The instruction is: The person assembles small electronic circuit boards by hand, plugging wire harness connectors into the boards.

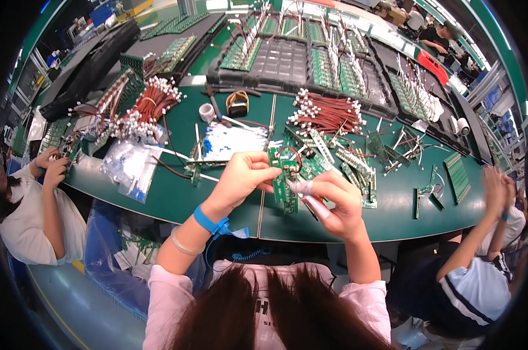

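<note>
Left hand pinches green board | right hand against it, hold unclear | red wires, loose boards behind

Open green desk right and near left of the held green rectangular circuit board.
Right of the board, the way runs past the right hand; loose green circuit strips crowd its far right side. Behind it, a white-and-blue pile of small parts and dark-red wires with white plugs obstruct; well left, a clear plastic bag.
</note>
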The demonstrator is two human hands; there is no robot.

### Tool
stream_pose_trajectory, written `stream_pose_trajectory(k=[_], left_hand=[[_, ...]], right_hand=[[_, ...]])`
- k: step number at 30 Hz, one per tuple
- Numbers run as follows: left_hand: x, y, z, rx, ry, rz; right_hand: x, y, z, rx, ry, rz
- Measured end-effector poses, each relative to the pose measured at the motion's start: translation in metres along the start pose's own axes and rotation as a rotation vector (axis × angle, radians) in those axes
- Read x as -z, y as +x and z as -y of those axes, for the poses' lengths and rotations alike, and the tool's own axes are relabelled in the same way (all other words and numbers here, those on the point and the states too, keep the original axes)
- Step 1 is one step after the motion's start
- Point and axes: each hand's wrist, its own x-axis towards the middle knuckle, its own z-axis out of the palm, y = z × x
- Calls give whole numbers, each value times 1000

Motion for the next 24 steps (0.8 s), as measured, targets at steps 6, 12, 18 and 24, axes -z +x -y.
stream_pose_trajectory(k=[6, 12, 18, 24], left_hand=[[-5, -2, 4, -12, 0, 32], [-22, -15, 9, -59, 10, 0], [-16, -10, 20, -191, 114, 110], [-20, -9, 19, -88, 152, 79]], right_hand=[[-10, 6, 0, 121, 76, -66], [-30, -8, 17, -72, 251, -47], [-20, -5, 21, 76, 64, 24], [-23, -9, 21, -7, 64, 101]])
